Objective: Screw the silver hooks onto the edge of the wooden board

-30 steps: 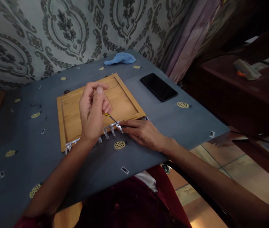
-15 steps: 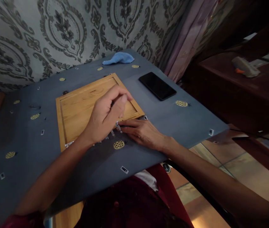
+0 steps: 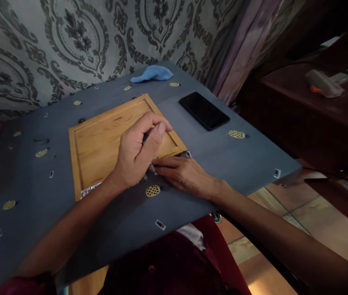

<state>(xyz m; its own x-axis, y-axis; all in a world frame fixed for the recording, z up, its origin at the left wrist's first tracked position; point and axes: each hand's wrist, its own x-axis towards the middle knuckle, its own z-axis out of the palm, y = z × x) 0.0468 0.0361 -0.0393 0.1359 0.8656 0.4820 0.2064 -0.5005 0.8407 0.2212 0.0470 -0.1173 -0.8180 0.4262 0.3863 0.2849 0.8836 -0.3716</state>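
Working at the near edge of the board [image 3: 106, 141], we have both hands close to a metal hook [image 3: 153, 168] toward that edge's right end. The board lies flat on the table [image 3: 247, 172], and a metal strip [image 3: 91, 187] shows at its near left corner. Our right hand [image 3: 186, 174] lies low, back upward, fingers reaching left to the hook; whether they pinch it or merely rest against it, we cannot tell. Our left hand [image 3: 141, 147] is curled above the board, thumb close to the bent fingers; whether it grips anything inside that curl, we cannot tell.

For such close work, we judge it best to steady the hook with the right fingertips and let the left press straight down, since a slanting push could slide the board. Tilting the left hand aside would help too, as it hides much of the near edge from us. The phone [image 3: 203, 110], right of the board, and the cloth [image 3: 152, 73], at the table's far edge, lie out of our way.
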